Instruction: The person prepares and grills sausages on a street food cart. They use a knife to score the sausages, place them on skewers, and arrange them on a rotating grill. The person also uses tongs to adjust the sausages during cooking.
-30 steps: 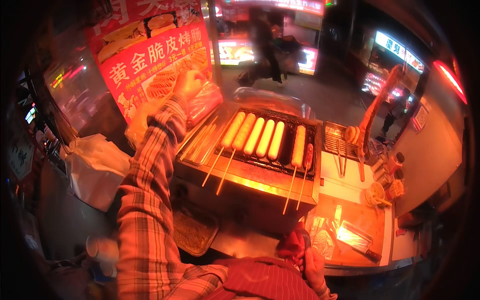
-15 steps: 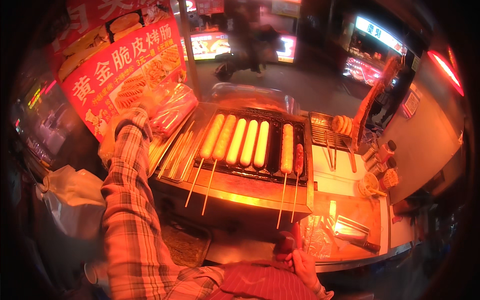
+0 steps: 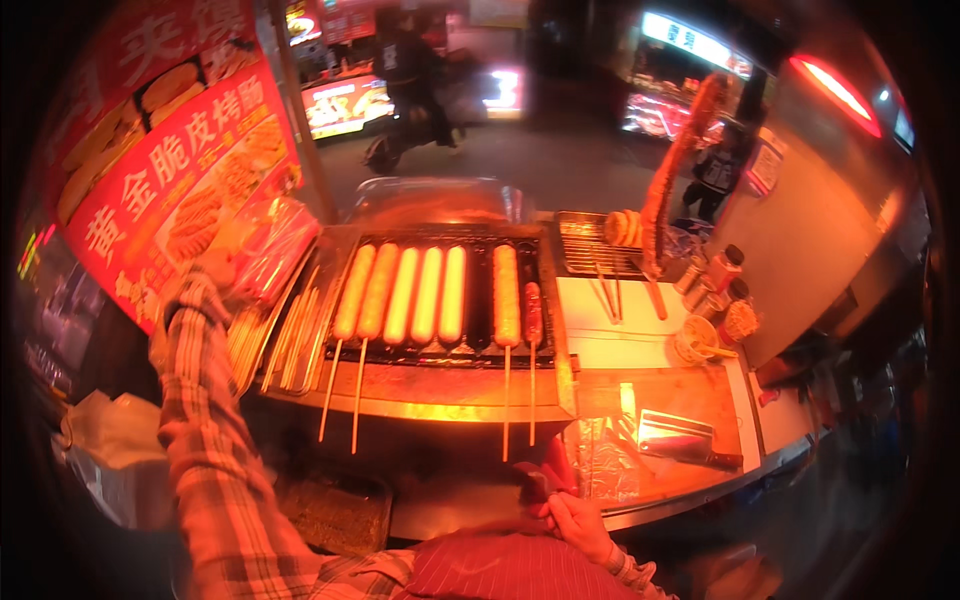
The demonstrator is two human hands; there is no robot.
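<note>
My left hand, blurred, reaches to the far left beside a clear plastic bag with a reddish look; its fingers do not show clearly. Bamboo skewers lie in a tray just right of that arm. On the roller grill rest several sausages, some plain and some on sticks. At the right end lie a skewered sausage and a thin dark-red one. My right hand is closed low in front of me, by a dark red object whose kind I cannot make out.
A cleaver lies on the cutting board at right. Tongs rest below a wire rack. Seasoning bottles and a tub stand farther right. A red sign rises at left.
The view has swung to the right, so the grill and counter sit farther left. My left hand stays by the plastic bag, and my right hand stays closed low in front.
</note>
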